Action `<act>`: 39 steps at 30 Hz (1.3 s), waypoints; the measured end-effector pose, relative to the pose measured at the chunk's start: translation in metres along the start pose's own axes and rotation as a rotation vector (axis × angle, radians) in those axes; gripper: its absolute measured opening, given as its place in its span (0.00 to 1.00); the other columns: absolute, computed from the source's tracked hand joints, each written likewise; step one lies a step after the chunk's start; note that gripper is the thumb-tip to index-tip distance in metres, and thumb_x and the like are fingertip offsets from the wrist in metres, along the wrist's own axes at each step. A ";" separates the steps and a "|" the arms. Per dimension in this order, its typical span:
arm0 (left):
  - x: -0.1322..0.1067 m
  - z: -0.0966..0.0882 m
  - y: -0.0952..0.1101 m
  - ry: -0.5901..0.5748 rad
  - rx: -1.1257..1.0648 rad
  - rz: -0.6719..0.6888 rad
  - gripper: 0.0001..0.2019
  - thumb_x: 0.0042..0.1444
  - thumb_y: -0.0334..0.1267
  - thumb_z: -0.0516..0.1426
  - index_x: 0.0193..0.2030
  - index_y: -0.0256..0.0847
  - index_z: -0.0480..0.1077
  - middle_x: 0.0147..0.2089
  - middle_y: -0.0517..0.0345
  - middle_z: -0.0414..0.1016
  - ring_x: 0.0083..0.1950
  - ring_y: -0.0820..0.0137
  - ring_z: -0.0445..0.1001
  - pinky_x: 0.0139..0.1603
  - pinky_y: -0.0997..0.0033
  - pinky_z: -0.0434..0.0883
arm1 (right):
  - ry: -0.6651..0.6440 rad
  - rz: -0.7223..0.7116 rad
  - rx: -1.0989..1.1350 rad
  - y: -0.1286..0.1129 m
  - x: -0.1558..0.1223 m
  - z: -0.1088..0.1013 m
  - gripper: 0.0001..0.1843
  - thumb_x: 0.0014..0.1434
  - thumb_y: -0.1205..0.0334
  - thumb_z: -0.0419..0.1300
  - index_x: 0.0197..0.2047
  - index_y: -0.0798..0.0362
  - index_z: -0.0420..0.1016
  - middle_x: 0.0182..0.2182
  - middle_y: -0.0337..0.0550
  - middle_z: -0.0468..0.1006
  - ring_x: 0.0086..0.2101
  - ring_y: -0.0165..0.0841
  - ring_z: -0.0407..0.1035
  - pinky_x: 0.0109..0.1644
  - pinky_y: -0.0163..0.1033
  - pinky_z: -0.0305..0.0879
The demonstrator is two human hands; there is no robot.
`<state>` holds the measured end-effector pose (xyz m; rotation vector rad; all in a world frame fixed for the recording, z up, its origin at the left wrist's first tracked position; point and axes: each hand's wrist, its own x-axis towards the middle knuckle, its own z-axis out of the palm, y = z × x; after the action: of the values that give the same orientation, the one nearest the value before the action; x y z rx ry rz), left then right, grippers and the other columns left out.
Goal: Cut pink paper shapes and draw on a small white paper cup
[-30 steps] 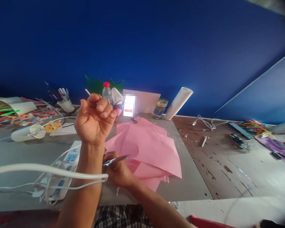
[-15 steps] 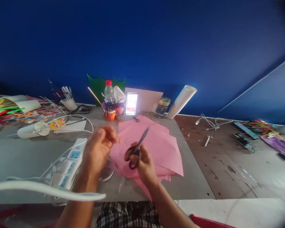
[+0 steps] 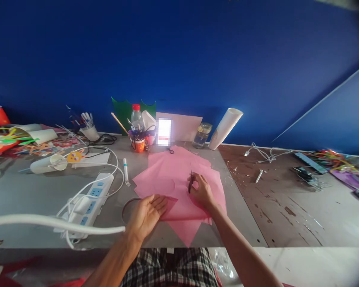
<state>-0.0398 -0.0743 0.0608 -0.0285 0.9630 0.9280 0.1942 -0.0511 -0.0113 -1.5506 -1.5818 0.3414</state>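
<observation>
Several sheets of pink paper (image 3: 179,181) lie stacked on the grey table (image 3: 42,191) in front of me. My left hand (image 3: 148,213) rests flat on the near left edge of the stack, fingers stretched out. My right hand (image 3: 202,191) is closed on a pair of dark scissors (image 3: 190,181), whose blades point up and away over the middle of the paper. A round cut-out edge shows in the top sheet between my hands.
A white power strip (image 3: 88,199) with cables lies to the left, a white cable (image 3: 56,224) crossing close to the camera. A glue stick (image 3: 126,171), water bottle (image 3: 136,117), cup of pens (image 3: 89,129), jar (image 3: 202,135) and paper cups (image 3: 225,127) stand at the back. Scraps litter the right side.
My left hand came down from chest height and now lies flat on the paper. My right hand carried the scissors forward over the stack's middle.
</observation>
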 end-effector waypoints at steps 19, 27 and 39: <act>0.037 0.031 -0.002 -0.110 0.091 0.267 0.10 0.51 0.22 0.64 0.35 0.39 0.70 0.35 0.57 0.77 0.35 0.73 0.78 0.38 0.75 0.73 | 0.149 0.258 0.332 0.005 -0.010 -0.006 0.13 0.45 0.61 0.56 0.37 0.52 0.73 0.37 0.52 0.83 0.40 0.45 0.77 0.44 0.46 0.73; 0.047 0.083 -0.027 -0.367 0.987 0.549 0.52 0.34 0.45 0.76 0.68 0.38 0.63 0.79 0.36 0.46 0.80 0.46 0.40 0.77 0.47 0.43 | 0.139 0.215 0.326 0.002 -0.012 -0.006 0.14 0.49 0.58 0.62 0.40 0.53 0.75 0.37 0.50 0.83 0.36 0.42 0.75 0.40 0.44 0.73; 0.057 0.100 -0.032 -0.348 1.067 0.823 0.32 0.48 0.31 0.67 0.61 0.33 0.68 0.74 0.30 0.56 0.78 0.48 0.48 0.78 0.57 0.42 | 0.123 0.266 0.387 0.001 -0.011 -0.006 0.12 0.50 0.64 0.56 0.40 0.50 0.71 0.33 0.44 0.80 0.34 0.40 0.74 0.36 0.42 0.71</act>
<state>0.0646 -0.0164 0.0684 1.4727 1.0399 0.9851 0.1976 -0.0629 -0.0131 -1.4441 -1.1350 0.6454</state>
